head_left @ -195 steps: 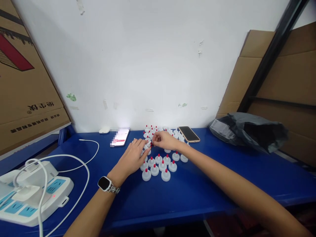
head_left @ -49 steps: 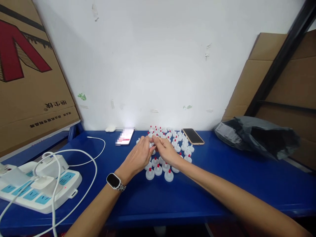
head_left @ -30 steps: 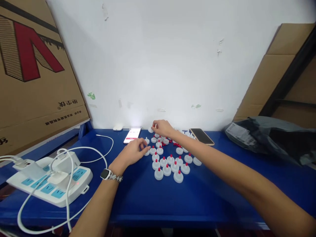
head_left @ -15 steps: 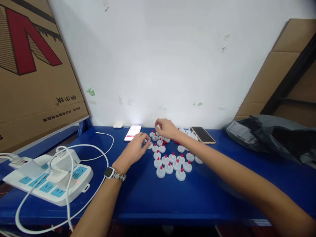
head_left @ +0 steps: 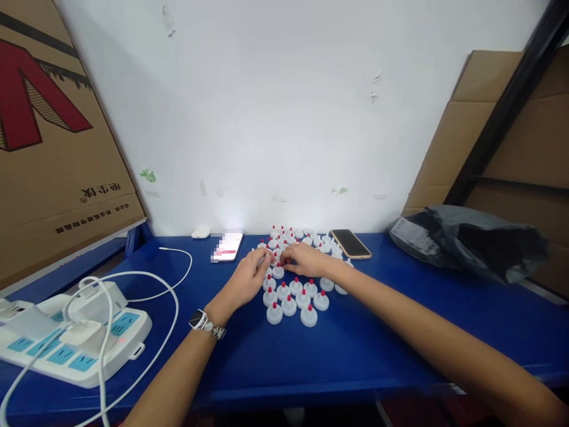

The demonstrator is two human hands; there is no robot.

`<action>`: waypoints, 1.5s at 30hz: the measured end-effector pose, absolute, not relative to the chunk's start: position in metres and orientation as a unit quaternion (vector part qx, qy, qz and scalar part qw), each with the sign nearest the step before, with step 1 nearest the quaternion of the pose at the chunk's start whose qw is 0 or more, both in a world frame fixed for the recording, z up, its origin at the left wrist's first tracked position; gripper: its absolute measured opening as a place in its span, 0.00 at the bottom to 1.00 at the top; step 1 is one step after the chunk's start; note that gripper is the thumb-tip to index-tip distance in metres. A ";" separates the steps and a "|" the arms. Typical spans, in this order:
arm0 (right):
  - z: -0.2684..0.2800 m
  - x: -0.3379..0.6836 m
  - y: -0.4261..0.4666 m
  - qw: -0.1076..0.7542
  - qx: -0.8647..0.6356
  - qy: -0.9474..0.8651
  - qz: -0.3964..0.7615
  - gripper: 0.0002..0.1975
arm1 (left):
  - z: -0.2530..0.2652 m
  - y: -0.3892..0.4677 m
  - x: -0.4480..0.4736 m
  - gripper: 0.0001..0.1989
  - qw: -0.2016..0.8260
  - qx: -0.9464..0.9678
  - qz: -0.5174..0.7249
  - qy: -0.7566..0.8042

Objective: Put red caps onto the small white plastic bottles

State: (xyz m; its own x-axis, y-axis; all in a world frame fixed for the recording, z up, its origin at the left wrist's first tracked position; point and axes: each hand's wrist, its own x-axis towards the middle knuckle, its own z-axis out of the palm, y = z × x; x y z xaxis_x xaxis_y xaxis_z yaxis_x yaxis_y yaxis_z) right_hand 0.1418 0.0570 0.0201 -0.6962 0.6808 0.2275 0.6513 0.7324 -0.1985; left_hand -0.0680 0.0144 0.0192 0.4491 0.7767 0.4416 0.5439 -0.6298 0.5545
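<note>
Many white round nozzle caps, several with small red tips, stand on the blue table; one red-tipped cap [head_left: 309, 317] is at the front of the group. My left hand [head_left: 249, 274], with a watch [head_left: 198, 319] on its wrist, is at the group's left side, its fingers curled together beside the caps. Whatever lies between those fingertips is too small to make out. Close to its right, my right hand [head_left: 306, 259] reaches down among the caps with bent, closed fingers. Its fingertips are partly hidden. White caps without red tips [head_left: 326, 284] sit beside and under the right forearm.
A lit phone [head_left: 229, 246] and a white earbud case [head_left: 201, 232] lie at the back left, a dark phone [head_left: 351, 244] at the back right. A power strip [head_left: 75, 338] with looping white cables occupies the left. A grey plastic bag [head_left: 471, 240] and cardboard [head_left: 462, 130] are right.
My right hand has come down from the back of the group toward the front, close to my left hand. My left hand stays by the left-side caps. The view has shifted slightly right.
</note>
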 end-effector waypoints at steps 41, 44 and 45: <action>0.035 0.123 -0.006 0.421 -0.331 -0.800 0.271 0.18 | 0.030 -0.015 -0.049 0.27 0.027 0.892 0.294 0.344; 0.035 0.121 -0.004 0.406 -0.334 -0.806 0.272 0.18 | 0.031 -0.014 -0.051 0.28 0.014 0.893 0.298 0.337; 0.036 0.121 -0.003 0.400 -0.341 -0.808 0.266 0.18 | 0.031 -0.012 -0.054 0.29 0.023 0.891 0.301 0.340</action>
